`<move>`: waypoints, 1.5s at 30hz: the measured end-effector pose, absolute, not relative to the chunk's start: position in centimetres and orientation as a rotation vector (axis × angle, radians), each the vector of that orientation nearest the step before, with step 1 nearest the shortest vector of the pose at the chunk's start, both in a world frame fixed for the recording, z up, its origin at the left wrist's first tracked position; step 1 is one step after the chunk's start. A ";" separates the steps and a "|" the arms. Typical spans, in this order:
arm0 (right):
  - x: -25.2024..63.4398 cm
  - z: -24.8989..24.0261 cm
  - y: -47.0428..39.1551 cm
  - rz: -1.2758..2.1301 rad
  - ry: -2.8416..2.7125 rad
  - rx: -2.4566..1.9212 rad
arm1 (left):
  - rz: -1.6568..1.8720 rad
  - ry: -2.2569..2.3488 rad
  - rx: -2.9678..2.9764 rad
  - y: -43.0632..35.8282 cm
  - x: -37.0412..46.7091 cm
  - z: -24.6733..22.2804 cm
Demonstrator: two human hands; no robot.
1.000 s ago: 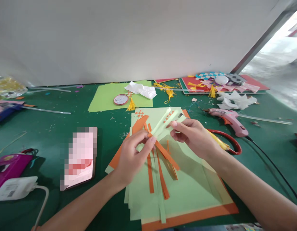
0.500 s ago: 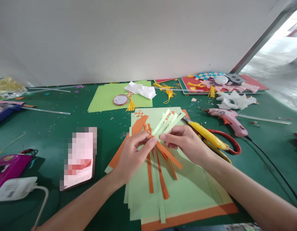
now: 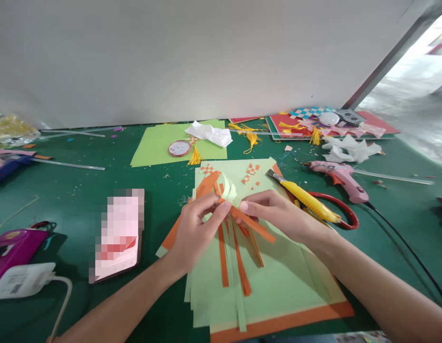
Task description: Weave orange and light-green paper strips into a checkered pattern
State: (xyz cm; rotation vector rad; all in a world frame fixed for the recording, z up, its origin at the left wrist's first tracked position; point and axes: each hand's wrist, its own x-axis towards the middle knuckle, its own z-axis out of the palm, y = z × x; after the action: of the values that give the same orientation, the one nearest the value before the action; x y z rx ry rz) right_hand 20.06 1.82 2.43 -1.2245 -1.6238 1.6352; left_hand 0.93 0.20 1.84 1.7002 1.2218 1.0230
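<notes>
Orange paper strips and pale green strips meet between my hands, above a stack of pale green sheets. My left hand pinches them where they cross, thumb on top. The green strips curl back near its fingertips. My right hand is closed at the right side of the bundle, thumb and forefinger at the base of a long orange strip. Its other fingers are partly hidden. More orange strips hang or lie below. Small orange-and-white checkered pieces lie on the top sheet.
A yellow cutter lies over red-handled scissors to the right, near a pink glue gun. At the left are a phone and a white charger. Crumpled tissue rests on green paper behind.
The pale green strips, which fanned up to the right, now curl over toward my left hand. The checkered pieces behind them are uncovered. My right hand has shifted slightly.
</notes>
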 end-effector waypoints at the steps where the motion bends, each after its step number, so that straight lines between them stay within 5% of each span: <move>1: 20.1 2.5 1.8 1.691 -1.617 -1.195 | 1.021 1.210 1.690 0.2 0.9 1.8; 45: 20.0 2.0 1.8 1.614 -1.574 -1.159 | 1.184 1.253 1.601 0.8 0.3 2.3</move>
State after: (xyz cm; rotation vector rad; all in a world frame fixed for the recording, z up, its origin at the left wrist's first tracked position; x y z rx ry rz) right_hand 19.99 1.78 1.98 -1.1591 -1.5738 1.6136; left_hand 0.35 0.78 2.26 1.6005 1.2529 1.1843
